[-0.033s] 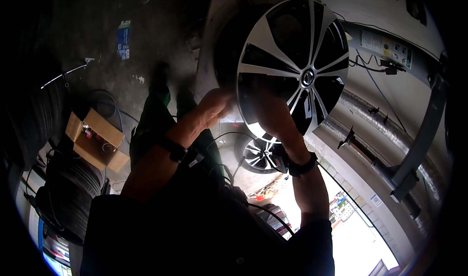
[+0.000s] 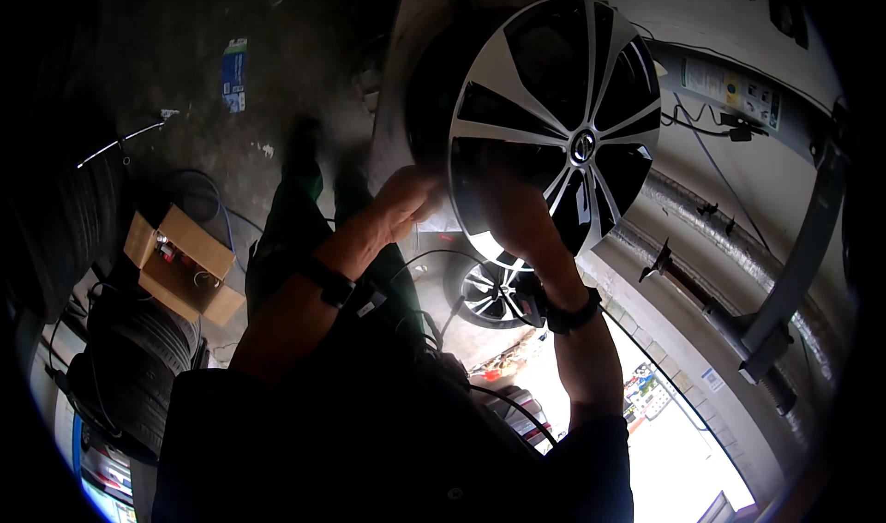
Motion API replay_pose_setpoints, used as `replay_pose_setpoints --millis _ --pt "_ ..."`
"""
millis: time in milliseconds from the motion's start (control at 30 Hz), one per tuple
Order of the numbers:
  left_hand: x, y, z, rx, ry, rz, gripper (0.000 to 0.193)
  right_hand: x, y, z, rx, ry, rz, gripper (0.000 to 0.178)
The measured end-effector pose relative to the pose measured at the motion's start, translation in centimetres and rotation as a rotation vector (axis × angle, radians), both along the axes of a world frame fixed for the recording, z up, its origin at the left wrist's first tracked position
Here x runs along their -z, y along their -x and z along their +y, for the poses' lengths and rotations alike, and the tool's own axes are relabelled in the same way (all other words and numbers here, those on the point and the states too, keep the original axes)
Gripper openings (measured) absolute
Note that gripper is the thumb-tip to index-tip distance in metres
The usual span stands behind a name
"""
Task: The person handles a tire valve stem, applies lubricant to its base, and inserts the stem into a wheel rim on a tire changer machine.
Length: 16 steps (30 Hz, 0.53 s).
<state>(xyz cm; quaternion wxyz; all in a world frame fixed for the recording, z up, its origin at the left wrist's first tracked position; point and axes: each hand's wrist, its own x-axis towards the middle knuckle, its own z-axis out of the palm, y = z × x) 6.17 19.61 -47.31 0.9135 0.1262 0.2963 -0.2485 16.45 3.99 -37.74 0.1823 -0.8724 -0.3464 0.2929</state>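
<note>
A silver-and-black alloy wheel (image 2: 521,133) stands tilted in front of me, its round centre cap facing up and to the right. At the wheel's left edge is my left hand (image 2: 411,200), its fingers curled closed; what they hold, if anything, is lost in shadow. My right hand (image 2: 517,214) reaches over the lower left of the wheel's face, close to the rim. Its fingertips fade into the dark, so their grip does not show. Both wrists carry dark bands.
An open cardboard box (image 2: 189,274) with small items sits at left, beside stacked tyres (image 2: 138,366). A second wheel (image 2: 494,292) lies below my hands. A blue-and-white packet (image 2: 234,75) is on the floor. Right of the wheel rises a grey machine arm (image 2: 794,264).
</note>
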Motion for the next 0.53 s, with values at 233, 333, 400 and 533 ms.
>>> replay_pose_setpoints --millis 233,333,400,533 --pt "-0.8 -0.1 0.1 -0.037 -0.054 0.066 0.009 -0.1 -0.1 -0.1 -0.004 0.022 0.012 0.024" --pt "0.0 0.2 0.0 -0.019 -0.006 0.035 0.005 0.0 -0.2 -0.1 0.016 0.034 0.026 0.026" --pt "0.0 0.2 0.0 0.019 -0.033 0.057 0.003 -0.1 -0.2 0.0 0.06 0.078 0.053 0.028" --pt "0.9 0.5 -0.3 -0.001 -0.043 0.003 0.01 -1.1 -0.3 1.0 0.178 0.235 0.157 0.034"
